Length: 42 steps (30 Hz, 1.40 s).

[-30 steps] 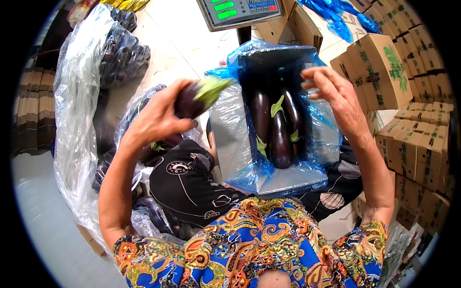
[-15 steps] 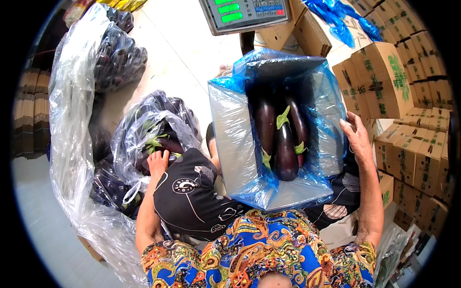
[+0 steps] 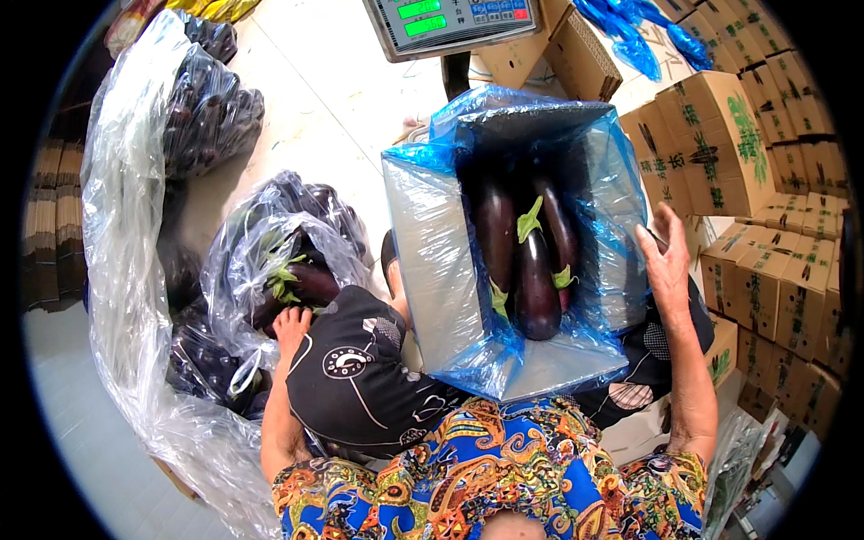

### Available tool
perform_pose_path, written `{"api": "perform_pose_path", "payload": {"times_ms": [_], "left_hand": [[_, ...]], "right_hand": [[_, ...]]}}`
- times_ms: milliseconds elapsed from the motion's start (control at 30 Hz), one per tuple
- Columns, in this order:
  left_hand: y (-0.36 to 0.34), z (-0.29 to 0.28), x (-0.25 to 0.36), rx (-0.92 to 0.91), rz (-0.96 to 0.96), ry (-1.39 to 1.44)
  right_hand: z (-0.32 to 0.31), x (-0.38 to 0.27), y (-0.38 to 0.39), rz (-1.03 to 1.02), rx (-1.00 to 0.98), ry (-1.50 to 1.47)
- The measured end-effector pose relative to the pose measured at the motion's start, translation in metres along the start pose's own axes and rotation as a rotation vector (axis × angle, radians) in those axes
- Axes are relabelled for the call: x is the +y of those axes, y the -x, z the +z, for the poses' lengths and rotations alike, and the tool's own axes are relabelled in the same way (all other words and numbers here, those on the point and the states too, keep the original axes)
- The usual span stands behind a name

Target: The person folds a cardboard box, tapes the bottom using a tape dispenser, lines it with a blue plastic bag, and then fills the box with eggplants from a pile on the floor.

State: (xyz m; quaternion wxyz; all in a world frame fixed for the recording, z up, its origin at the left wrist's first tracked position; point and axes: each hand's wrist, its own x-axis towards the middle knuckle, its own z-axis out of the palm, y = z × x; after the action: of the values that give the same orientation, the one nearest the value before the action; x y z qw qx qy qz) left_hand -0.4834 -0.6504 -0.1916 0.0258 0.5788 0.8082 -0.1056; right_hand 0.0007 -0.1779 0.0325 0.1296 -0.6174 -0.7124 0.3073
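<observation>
On my lap rests an open carton [image 3: 438, 261] lined with blue plastic film [image 3: 490, 346]. Inside lie several dark purple eggplants [image 3: 538, 292] with green caps. My right hand [image 3: 668, 270] is beside the carton's right wall, fingers apart and nothing held; the thumb is close to the film. To the left, my left hand [image 3: 292, 329] reaches to the mouth of a clear plastic bag [image 3: 229, 261] of eggplants. Its fingers lie stretched against the near end of an eggplant [image 3: 313, 283] in the bag, without wrapping round it; the fingertips are partly hidden.
Long clear plastic bags [image 3: 126, 225] with more eggplants [image 3: 211, 108] line the left. A digital scale [image 3: 454, 31] stands beyond the carton. Printed cardboard cartons [image 3: 774, 270] are stacked on the right, and blue film [image 3: 634, 40] lies at the far right. Flattened cardboard [image 3: 54, 216] stands far left.
My left hand has drawn back slightly toward me, and the eggplant in the bag has shifted. My right hand has lifted its fingers a little. The carton's eggplants stay the same.
</observation>
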Motion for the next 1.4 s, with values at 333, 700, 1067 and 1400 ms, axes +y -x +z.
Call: {"api": "perform_pose_path", "payload": {"times_ms": [333,700,1067,1400], "left_hand": [[-0.024,0.008,0.031,-0.201,-0.026,0.108],[-0.036,0.01,0.046,-0.338,-0.087,0.195],[0.011,-0.057,0.044,-0.119,-0.211,0.523],[-0.022,-0.07,0.108,-0.127,-0.348,0.602]], "right_hand": [[0.005,-0.061,0.017,-0.381,0.121,0.091],[0.016,-0.063,0.019,-0.595,-0.171,0.18],[0.044,-0.123,0.063,-0.571,-0.516,0.202],[0.084,-0.161,0.068,-0.655,-0.628,0.197]]}}
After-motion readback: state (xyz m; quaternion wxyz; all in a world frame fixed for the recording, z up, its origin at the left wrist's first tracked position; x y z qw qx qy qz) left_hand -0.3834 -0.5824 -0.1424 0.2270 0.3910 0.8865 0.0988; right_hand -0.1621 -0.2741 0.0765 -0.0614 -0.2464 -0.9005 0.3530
